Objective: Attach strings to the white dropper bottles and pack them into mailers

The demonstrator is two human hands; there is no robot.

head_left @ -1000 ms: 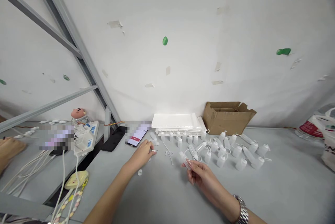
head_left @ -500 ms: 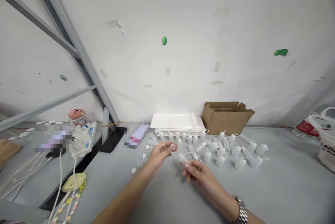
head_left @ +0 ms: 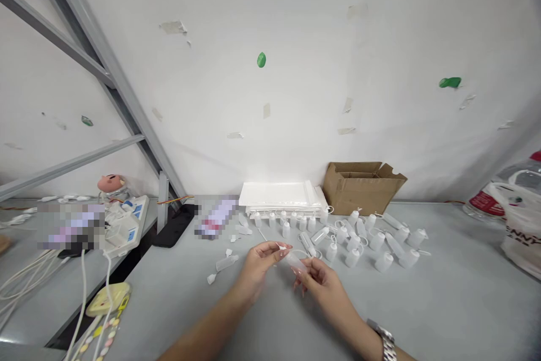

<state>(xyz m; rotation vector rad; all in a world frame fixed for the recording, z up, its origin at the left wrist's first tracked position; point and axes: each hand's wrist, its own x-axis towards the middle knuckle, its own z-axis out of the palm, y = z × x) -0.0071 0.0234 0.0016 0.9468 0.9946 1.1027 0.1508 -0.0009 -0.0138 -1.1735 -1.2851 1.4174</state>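
Observation:
My right hand [head_left: 322,281] is closed around a small translucent squeeze bottle [head_left: 296,262], which is tilted with its mouth up and to the left. At that mouth, the fingertips of my left hand [head_left: 255,266] pinch a small white nozzle cap [head_left: 283,247]. The fingers partly cover the cap, so I cannot tell how far it sits on the neck. Beyond my hands stand several capped bottles [head_left: 332,252], with others lying among them. Left of my left hand lie an uncapped-looking bottle [head_left: 227,262] and a loose white cap [head_left: 212,279].
Behind the bottles are a stack of white sheets or envelopes [head_left: 276,195] and an open cardboard box [head_left: 361,189]. A black phone [head_left: 175,227], a power strip [head_left: 137,223] and cables lie left. A plastic bag [head_left: 518,226] is right. Another person's hand [head_left: 3,244] shows at the left edge.
My left hand has moved right and down, bringing the pinched cap to the bottle's mouth. The view has shifted slightly. The other person's hand has mostly left the view.

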